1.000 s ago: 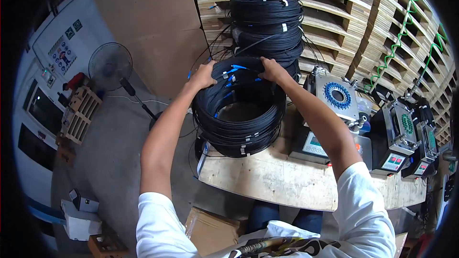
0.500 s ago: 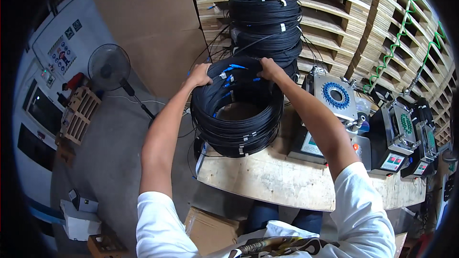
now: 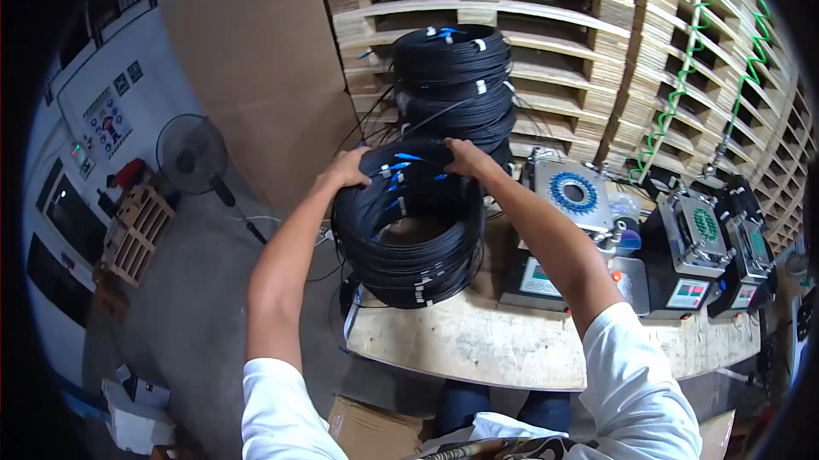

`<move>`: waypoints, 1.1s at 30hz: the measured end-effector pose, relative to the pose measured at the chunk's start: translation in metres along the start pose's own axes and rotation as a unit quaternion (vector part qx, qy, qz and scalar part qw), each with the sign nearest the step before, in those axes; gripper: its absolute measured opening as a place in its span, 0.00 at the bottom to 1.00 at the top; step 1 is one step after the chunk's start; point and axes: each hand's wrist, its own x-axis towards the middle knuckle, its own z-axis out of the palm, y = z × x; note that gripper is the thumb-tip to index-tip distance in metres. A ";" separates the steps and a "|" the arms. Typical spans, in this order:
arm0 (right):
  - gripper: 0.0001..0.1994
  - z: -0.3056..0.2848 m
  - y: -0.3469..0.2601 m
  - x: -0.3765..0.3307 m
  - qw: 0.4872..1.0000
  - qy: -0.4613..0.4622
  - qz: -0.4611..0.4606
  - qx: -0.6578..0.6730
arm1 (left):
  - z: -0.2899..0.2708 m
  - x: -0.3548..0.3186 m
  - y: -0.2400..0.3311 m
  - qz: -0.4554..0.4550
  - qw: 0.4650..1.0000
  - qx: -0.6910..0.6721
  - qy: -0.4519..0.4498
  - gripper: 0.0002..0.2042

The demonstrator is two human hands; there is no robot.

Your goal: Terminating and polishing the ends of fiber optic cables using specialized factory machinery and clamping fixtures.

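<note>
Both of my hands are at the far rim of a stack of black cable coils (image 3: 394, 277) near the left end of the wooden table. My left hand (image 3: 346, 168) grips the rim's far left side, its fingers curled over the edge. On the far right side, my right hand (image 3: 465, 158) closes around the same rim, the thumb inside the ring. Blue-tipped connectors (image 3: 409, 156) and small white tags show on the inner wall between my hands. My fingertips are partly hidden behind the cable.
Behind stands a taller stack of black coils (image 3: 456, 110), before wooden pallets (image 3: 409, 8). Machines with round fixtures, one blue (image 3: 573, 194) and one green (image 3: 706, 225), sit right on the plywood table (image 3: 478, 345). A standing fan (image 3: 192, 156) is left; a cardboard box (image 3: 371, 430) lies below.
The whole view has shifted, so the coils and table appear lower and slightly further left. Both hands keep their hold on the rim; the stack shows no clear movement on the table.
</note>
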 end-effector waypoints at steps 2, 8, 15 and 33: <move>0.34 -0.023 -0.015 -0.018 0.999 -0.027 0.019 0.038 | -0.019 -0.006 0.011 -0.004 0.997 0.070 0.012 0.40; 0.23 -0.112 -0.007 -0.110 0.988 0.101 -0.079 0.083 | -0.057 -0.013 0.099 0.166 0.981 -0.027 0.095 0.19; 0.14 -0.183 0.014 -0.330 0.956 0.204 -0.023 0.207 | -0.010 -0.116 0.301 0.161 0.935 -0.290 -0.127 0.13; 0.12 -0.297 0.204 -0.850 0.748 0.348 0.514 0.235 | 0.131 -0.076 0.742 0.490 0.713 -0.060 -0.498 0.20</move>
